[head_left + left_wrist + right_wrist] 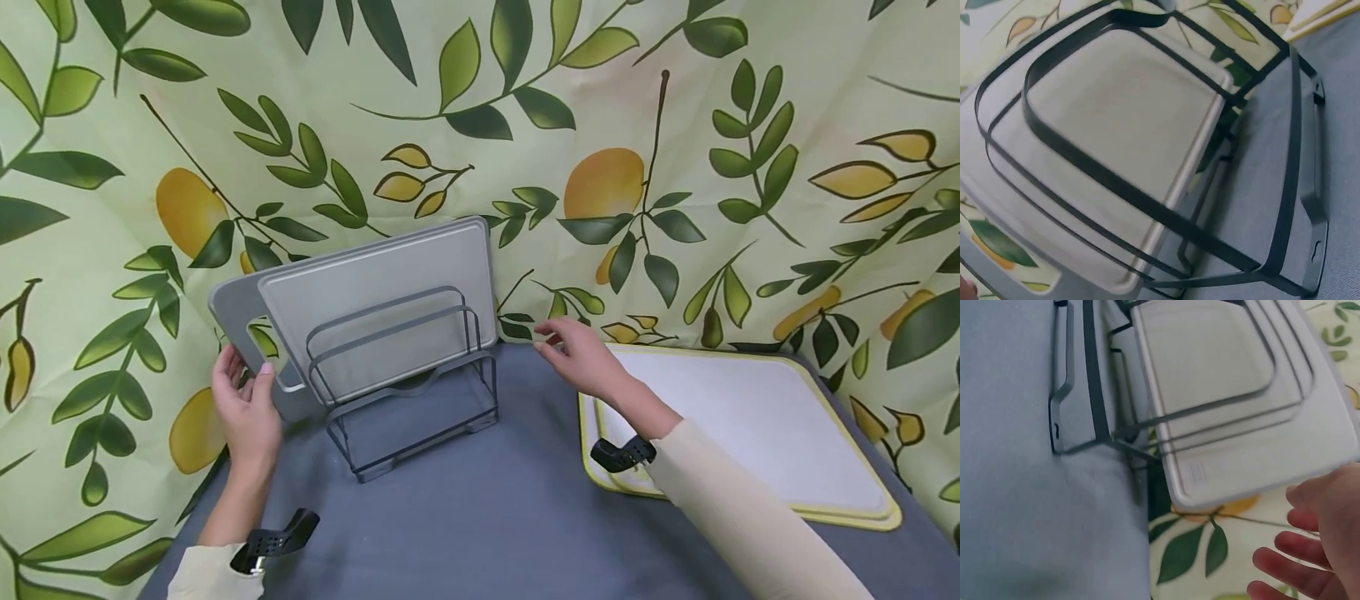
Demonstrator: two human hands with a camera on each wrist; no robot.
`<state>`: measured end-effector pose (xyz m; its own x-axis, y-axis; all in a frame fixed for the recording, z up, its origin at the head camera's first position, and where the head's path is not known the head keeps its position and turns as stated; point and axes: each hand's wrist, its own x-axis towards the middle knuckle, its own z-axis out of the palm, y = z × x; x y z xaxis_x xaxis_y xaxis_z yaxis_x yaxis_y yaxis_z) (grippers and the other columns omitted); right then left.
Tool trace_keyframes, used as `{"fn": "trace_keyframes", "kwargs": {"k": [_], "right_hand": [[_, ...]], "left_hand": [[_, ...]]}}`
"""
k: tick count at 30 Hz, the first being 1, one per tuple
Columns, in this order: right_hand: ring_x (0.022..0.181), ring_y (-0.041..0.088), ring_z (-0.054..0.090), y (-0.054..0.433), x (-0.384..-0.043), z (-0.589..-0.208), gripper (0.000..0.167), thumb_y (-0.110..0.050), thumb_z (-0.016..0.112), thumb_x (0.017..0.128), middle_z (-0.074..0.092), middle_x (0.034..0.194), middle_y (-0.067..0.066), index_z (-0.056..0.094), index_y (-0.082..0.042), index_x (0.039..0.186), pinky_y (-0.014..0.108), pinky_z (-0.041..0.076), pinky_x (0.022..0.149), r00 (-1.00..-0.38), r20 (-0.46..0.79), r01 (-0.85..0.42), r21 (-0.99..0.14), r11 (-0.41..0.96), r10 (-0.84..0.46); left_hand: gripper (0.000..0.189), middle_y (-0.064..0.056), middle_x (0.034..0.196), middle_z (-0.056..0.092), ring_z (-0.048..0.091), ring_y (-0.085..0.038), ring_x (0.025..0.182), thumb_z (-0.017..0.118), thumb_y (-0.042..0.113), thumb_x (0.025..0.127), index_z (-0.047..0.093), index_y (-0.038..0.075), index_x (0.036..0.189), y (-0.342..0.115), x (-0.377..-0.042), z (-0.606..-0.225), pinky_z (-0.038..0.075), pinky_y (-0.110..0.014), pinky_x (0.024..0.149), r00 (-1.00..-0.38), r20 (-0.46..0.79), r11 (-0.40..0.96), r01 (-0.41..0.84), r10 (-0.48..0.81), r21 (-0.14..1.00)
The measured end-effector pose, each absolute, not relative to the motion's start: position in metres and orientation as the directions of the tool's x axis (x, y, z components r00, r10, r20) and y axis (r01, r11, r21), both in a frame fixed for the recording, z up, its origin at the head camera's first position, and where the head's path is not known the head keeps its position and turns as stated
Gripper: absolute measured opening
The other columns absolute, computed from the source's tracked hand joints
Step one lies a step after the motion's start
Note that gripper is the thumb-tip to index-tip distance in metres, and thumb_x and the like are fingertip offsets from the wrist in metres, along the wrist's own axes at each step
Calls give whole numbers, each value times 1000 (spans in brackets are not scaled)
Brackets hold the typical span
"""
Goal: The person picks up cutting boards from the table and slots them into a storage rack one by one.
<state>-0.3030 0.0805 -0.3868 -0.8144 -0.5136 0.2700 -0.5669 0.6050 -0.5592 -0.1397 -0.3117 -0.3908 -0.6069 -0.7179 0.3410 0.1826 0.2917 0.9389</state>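
A grey wire rack (pixel 412 400) stands on the table with two cutting boards leaning in it. The front cutting board (pixel 382 308) is light grey with a raised rim; behind it a larger darker grey board (pixel 240 304) shows its handle cutout at the left. At that board's left edge is my left hand (pixel 247 412), thumb on the near side and fingers loosely bent; contact cannot be made out. My right hand (pixel 577 354) hovers to the right of the rack, apart from the boards, fingers relaxed. It appears beside the front board's corner in the right wrist view.
White boards with yellow rims (pixel 750 425) lie stacked flat at the right, partly beneath my right forearm. A leaf-and-lemon patterned cloth (pixel 525 150) hangs close behind the rack. The grey tabletop (pixel 487 533) extends in front.
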Motion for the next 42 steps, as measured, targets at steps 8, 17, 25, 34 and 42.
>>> {"fn": "trace_keyframes", "kwargs": {"k": [8, 17, 25, 34, 42], "right_hand": [[107, 30, 69, 132, -283, -395, 26, -20, 62, 101, 68, 114, 12, 68, -4, 121, 49, 57, 88, -826, 321, -562, -521, 642, -463], [96, 29, 67, 168, -248, -412, 22, -19, 65, 99, 67, 118, 13, 70, -4, 116, 46, 54, 79, -829, 400, -542, -405, 736, -390], [97, 30, 67, 197, -229, -426, 19, -13, 69, 95, 69, 111, 11, 70, -7, 113, 47, 53, 75, -838, 482, -481, -427, 766, -257], [95, 33, 68, 234, -224, -453, 21, -9, 67, 96, 69, 111, 16, 71, -3, 116, 44, 54, 73, -825, 564, -368, -489, 791, -35], [100, 35, 65, 266, -226, -468, 26, -13, 64, 98, 69, 110, 20, 69, 0, 120, 29, 48, 80, -849, 517, -239, -555, 797, 106]], "left_hand": [[42, -4, 151, 43, 39, -10, 139, 57, 6, 98, 55, 1, 140, -285, -127, -381, 31, -23, 112, -457, 555, 510, 230, -695, 829], [22, 9, 134, 56, 46, -9, 133, 56, -1, 96, 69, -8, 113, -235, -129, -364, 33, -23, 108, -440, 712, 601, 387, -546, 700], [18, -12, 122, 67, 56, -10, 123, 59, -5, 92, 73, -4, 104, -187, -141, -359, 40, -23, 104, -436, 809, 574, 572, -393, 587], [19, -17, 116, 69, 62, -12, 114, 58, -6, 93, 72, -1, 105, -140, -154, -371, 47, -19, 97, -493, 821, 486, 664, -288, 569], [19, -14, 116, 69, 64, -21, 108, 58, -3, 95, 71, 0, 107, -103, -167, -389, 50, -20, 90, -587, 781, 432, 660, -214, 614]]}}
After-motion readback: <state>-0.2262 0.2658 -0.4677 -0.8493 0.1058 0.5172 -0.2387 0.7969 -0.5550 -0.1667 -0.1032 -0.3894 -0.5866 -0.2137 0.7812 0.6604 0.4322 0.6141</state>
